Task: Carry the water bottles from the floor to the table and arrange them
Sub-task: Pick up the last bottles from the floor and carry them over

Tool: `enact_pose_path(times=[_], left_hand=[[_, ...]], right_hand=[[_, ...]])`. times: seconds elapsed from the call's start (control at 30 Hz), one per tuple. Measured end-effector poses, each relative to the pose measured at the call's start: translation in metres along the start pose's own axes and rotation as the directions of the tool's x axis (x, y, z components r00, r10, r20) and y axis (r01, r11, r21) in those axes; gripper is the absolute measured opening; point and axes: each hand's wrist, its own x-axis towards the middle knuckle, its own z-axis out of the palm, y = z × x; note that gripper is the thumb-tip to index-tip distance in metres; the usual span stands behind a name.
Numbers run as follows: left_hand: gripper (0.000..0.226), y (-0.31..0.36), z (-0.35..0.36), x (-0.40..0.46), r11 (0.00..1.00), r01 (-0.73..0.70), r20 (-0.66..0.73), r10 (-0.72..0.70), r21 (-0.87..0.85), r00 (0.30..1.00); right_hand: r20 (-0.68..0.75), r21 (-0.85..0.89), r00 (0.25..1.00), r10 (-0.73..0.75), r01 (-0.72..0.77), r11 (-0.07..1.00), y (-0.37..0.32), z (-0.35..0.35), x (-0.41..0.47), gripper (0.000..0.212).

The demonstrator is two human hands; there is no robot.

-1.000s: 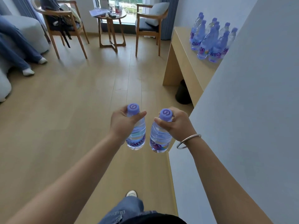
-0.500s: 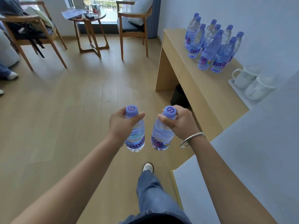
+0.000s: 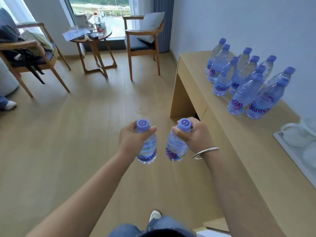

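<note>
1. the left hand (image 3: pixel 132 136) grips a water bottle (image 3: pixel 147 147) around its neck, fingers and thumb curled just under the purple cap (image 3: pixel 142 123); the bottle hangs upright over the wooden floor (image 3: pixel 68 134).
2. the right hand (image 3: pixel 195 135) grips a second bottle (image 3: pixel 175 147) the same way, thumb wrapped below its cap (image 3: pixel 184 123); this bottle tilts a little, its base swinging toward the first one.
3. the two carried bottles are close beside each other but apart, in the air, level with the near front edge of the table (image 3: pixel 239 151) and not yet on it.
4. each cap carries a darker purple swirl mark on top.
5. the left bottle's label shows purple letters that read "gante" before the curve hides the rest; on the right bottle only "en" is readable, above a coloured patch.
6. a silver bangle (image 3: pixel 205 152) sits on the right wrist.
7. on the table, against the wall, a cluster of bottles (image 3: pixel 246 82) stands upright in close rows, all with purple caps; the front ones show "ganten" or parts of it in purple script.
8. nearer along the table a white tray (image 3: pixel 294 159) holds white cups (image 3: pixel 294 134), blurred.
9. further off stand two wooden chairs (image 3: pixel 142 47) and a small round table (image 3: pixel 92 40) with papers and a red-labelled bottle whose writing is too small to read.
</note>
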Motion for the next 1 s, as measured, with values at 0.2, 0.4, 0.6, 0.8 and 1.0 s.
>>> enact_pose_path(times=[0.2, 0.4, 0.6, 0.8, 1.0], left_hand=[[0.016, 0.005, 0.016, 0.08, 1.0, 0.011, 0.01, -0.011, -0.014, 1.0], [0.014, 0.004, 0.044, 0.164, 0.999, 0.04, 0.097, -0.041, 0.013, 0.994], [0.015, 0.023, 0.078, 0.279, 1.0, 0.015, 0.21, -0.018, 0.017, 0.977], [0.017, 0.061, 0.108, 0.397, 0.992, -0.103, 0.407, 0.064, 0.075, 0.911], [0.017, 0.08, 0.133, 0.48, 0.986, -0.125, 0.477, 0.056, 0.112, 0.877]], right_hand=[[-0.034, 0.034, 0.997, 0.075, -0.073, 0.997, 0.015, 0.003, 0.066, 0.029], [-0.075, 0.021, 0.983, 0.169, -0.168, 0.986, 0.036, 0.008, 0.132, 0.031], [-0.185, 0.043, 0.947, 0.262, -0.259, 0.965, 0.049, 0.015, 0.225, 0.032], [-0.3, 0.045, 0.916, 0.267, -0.266, 0.963, 0.055, 0.018, 0.329, 0.034], [-0.461, 0.064, 0.841, 0.285, -0.289, 0.955, 0.063, 0.027, 0.395, 0.029]])
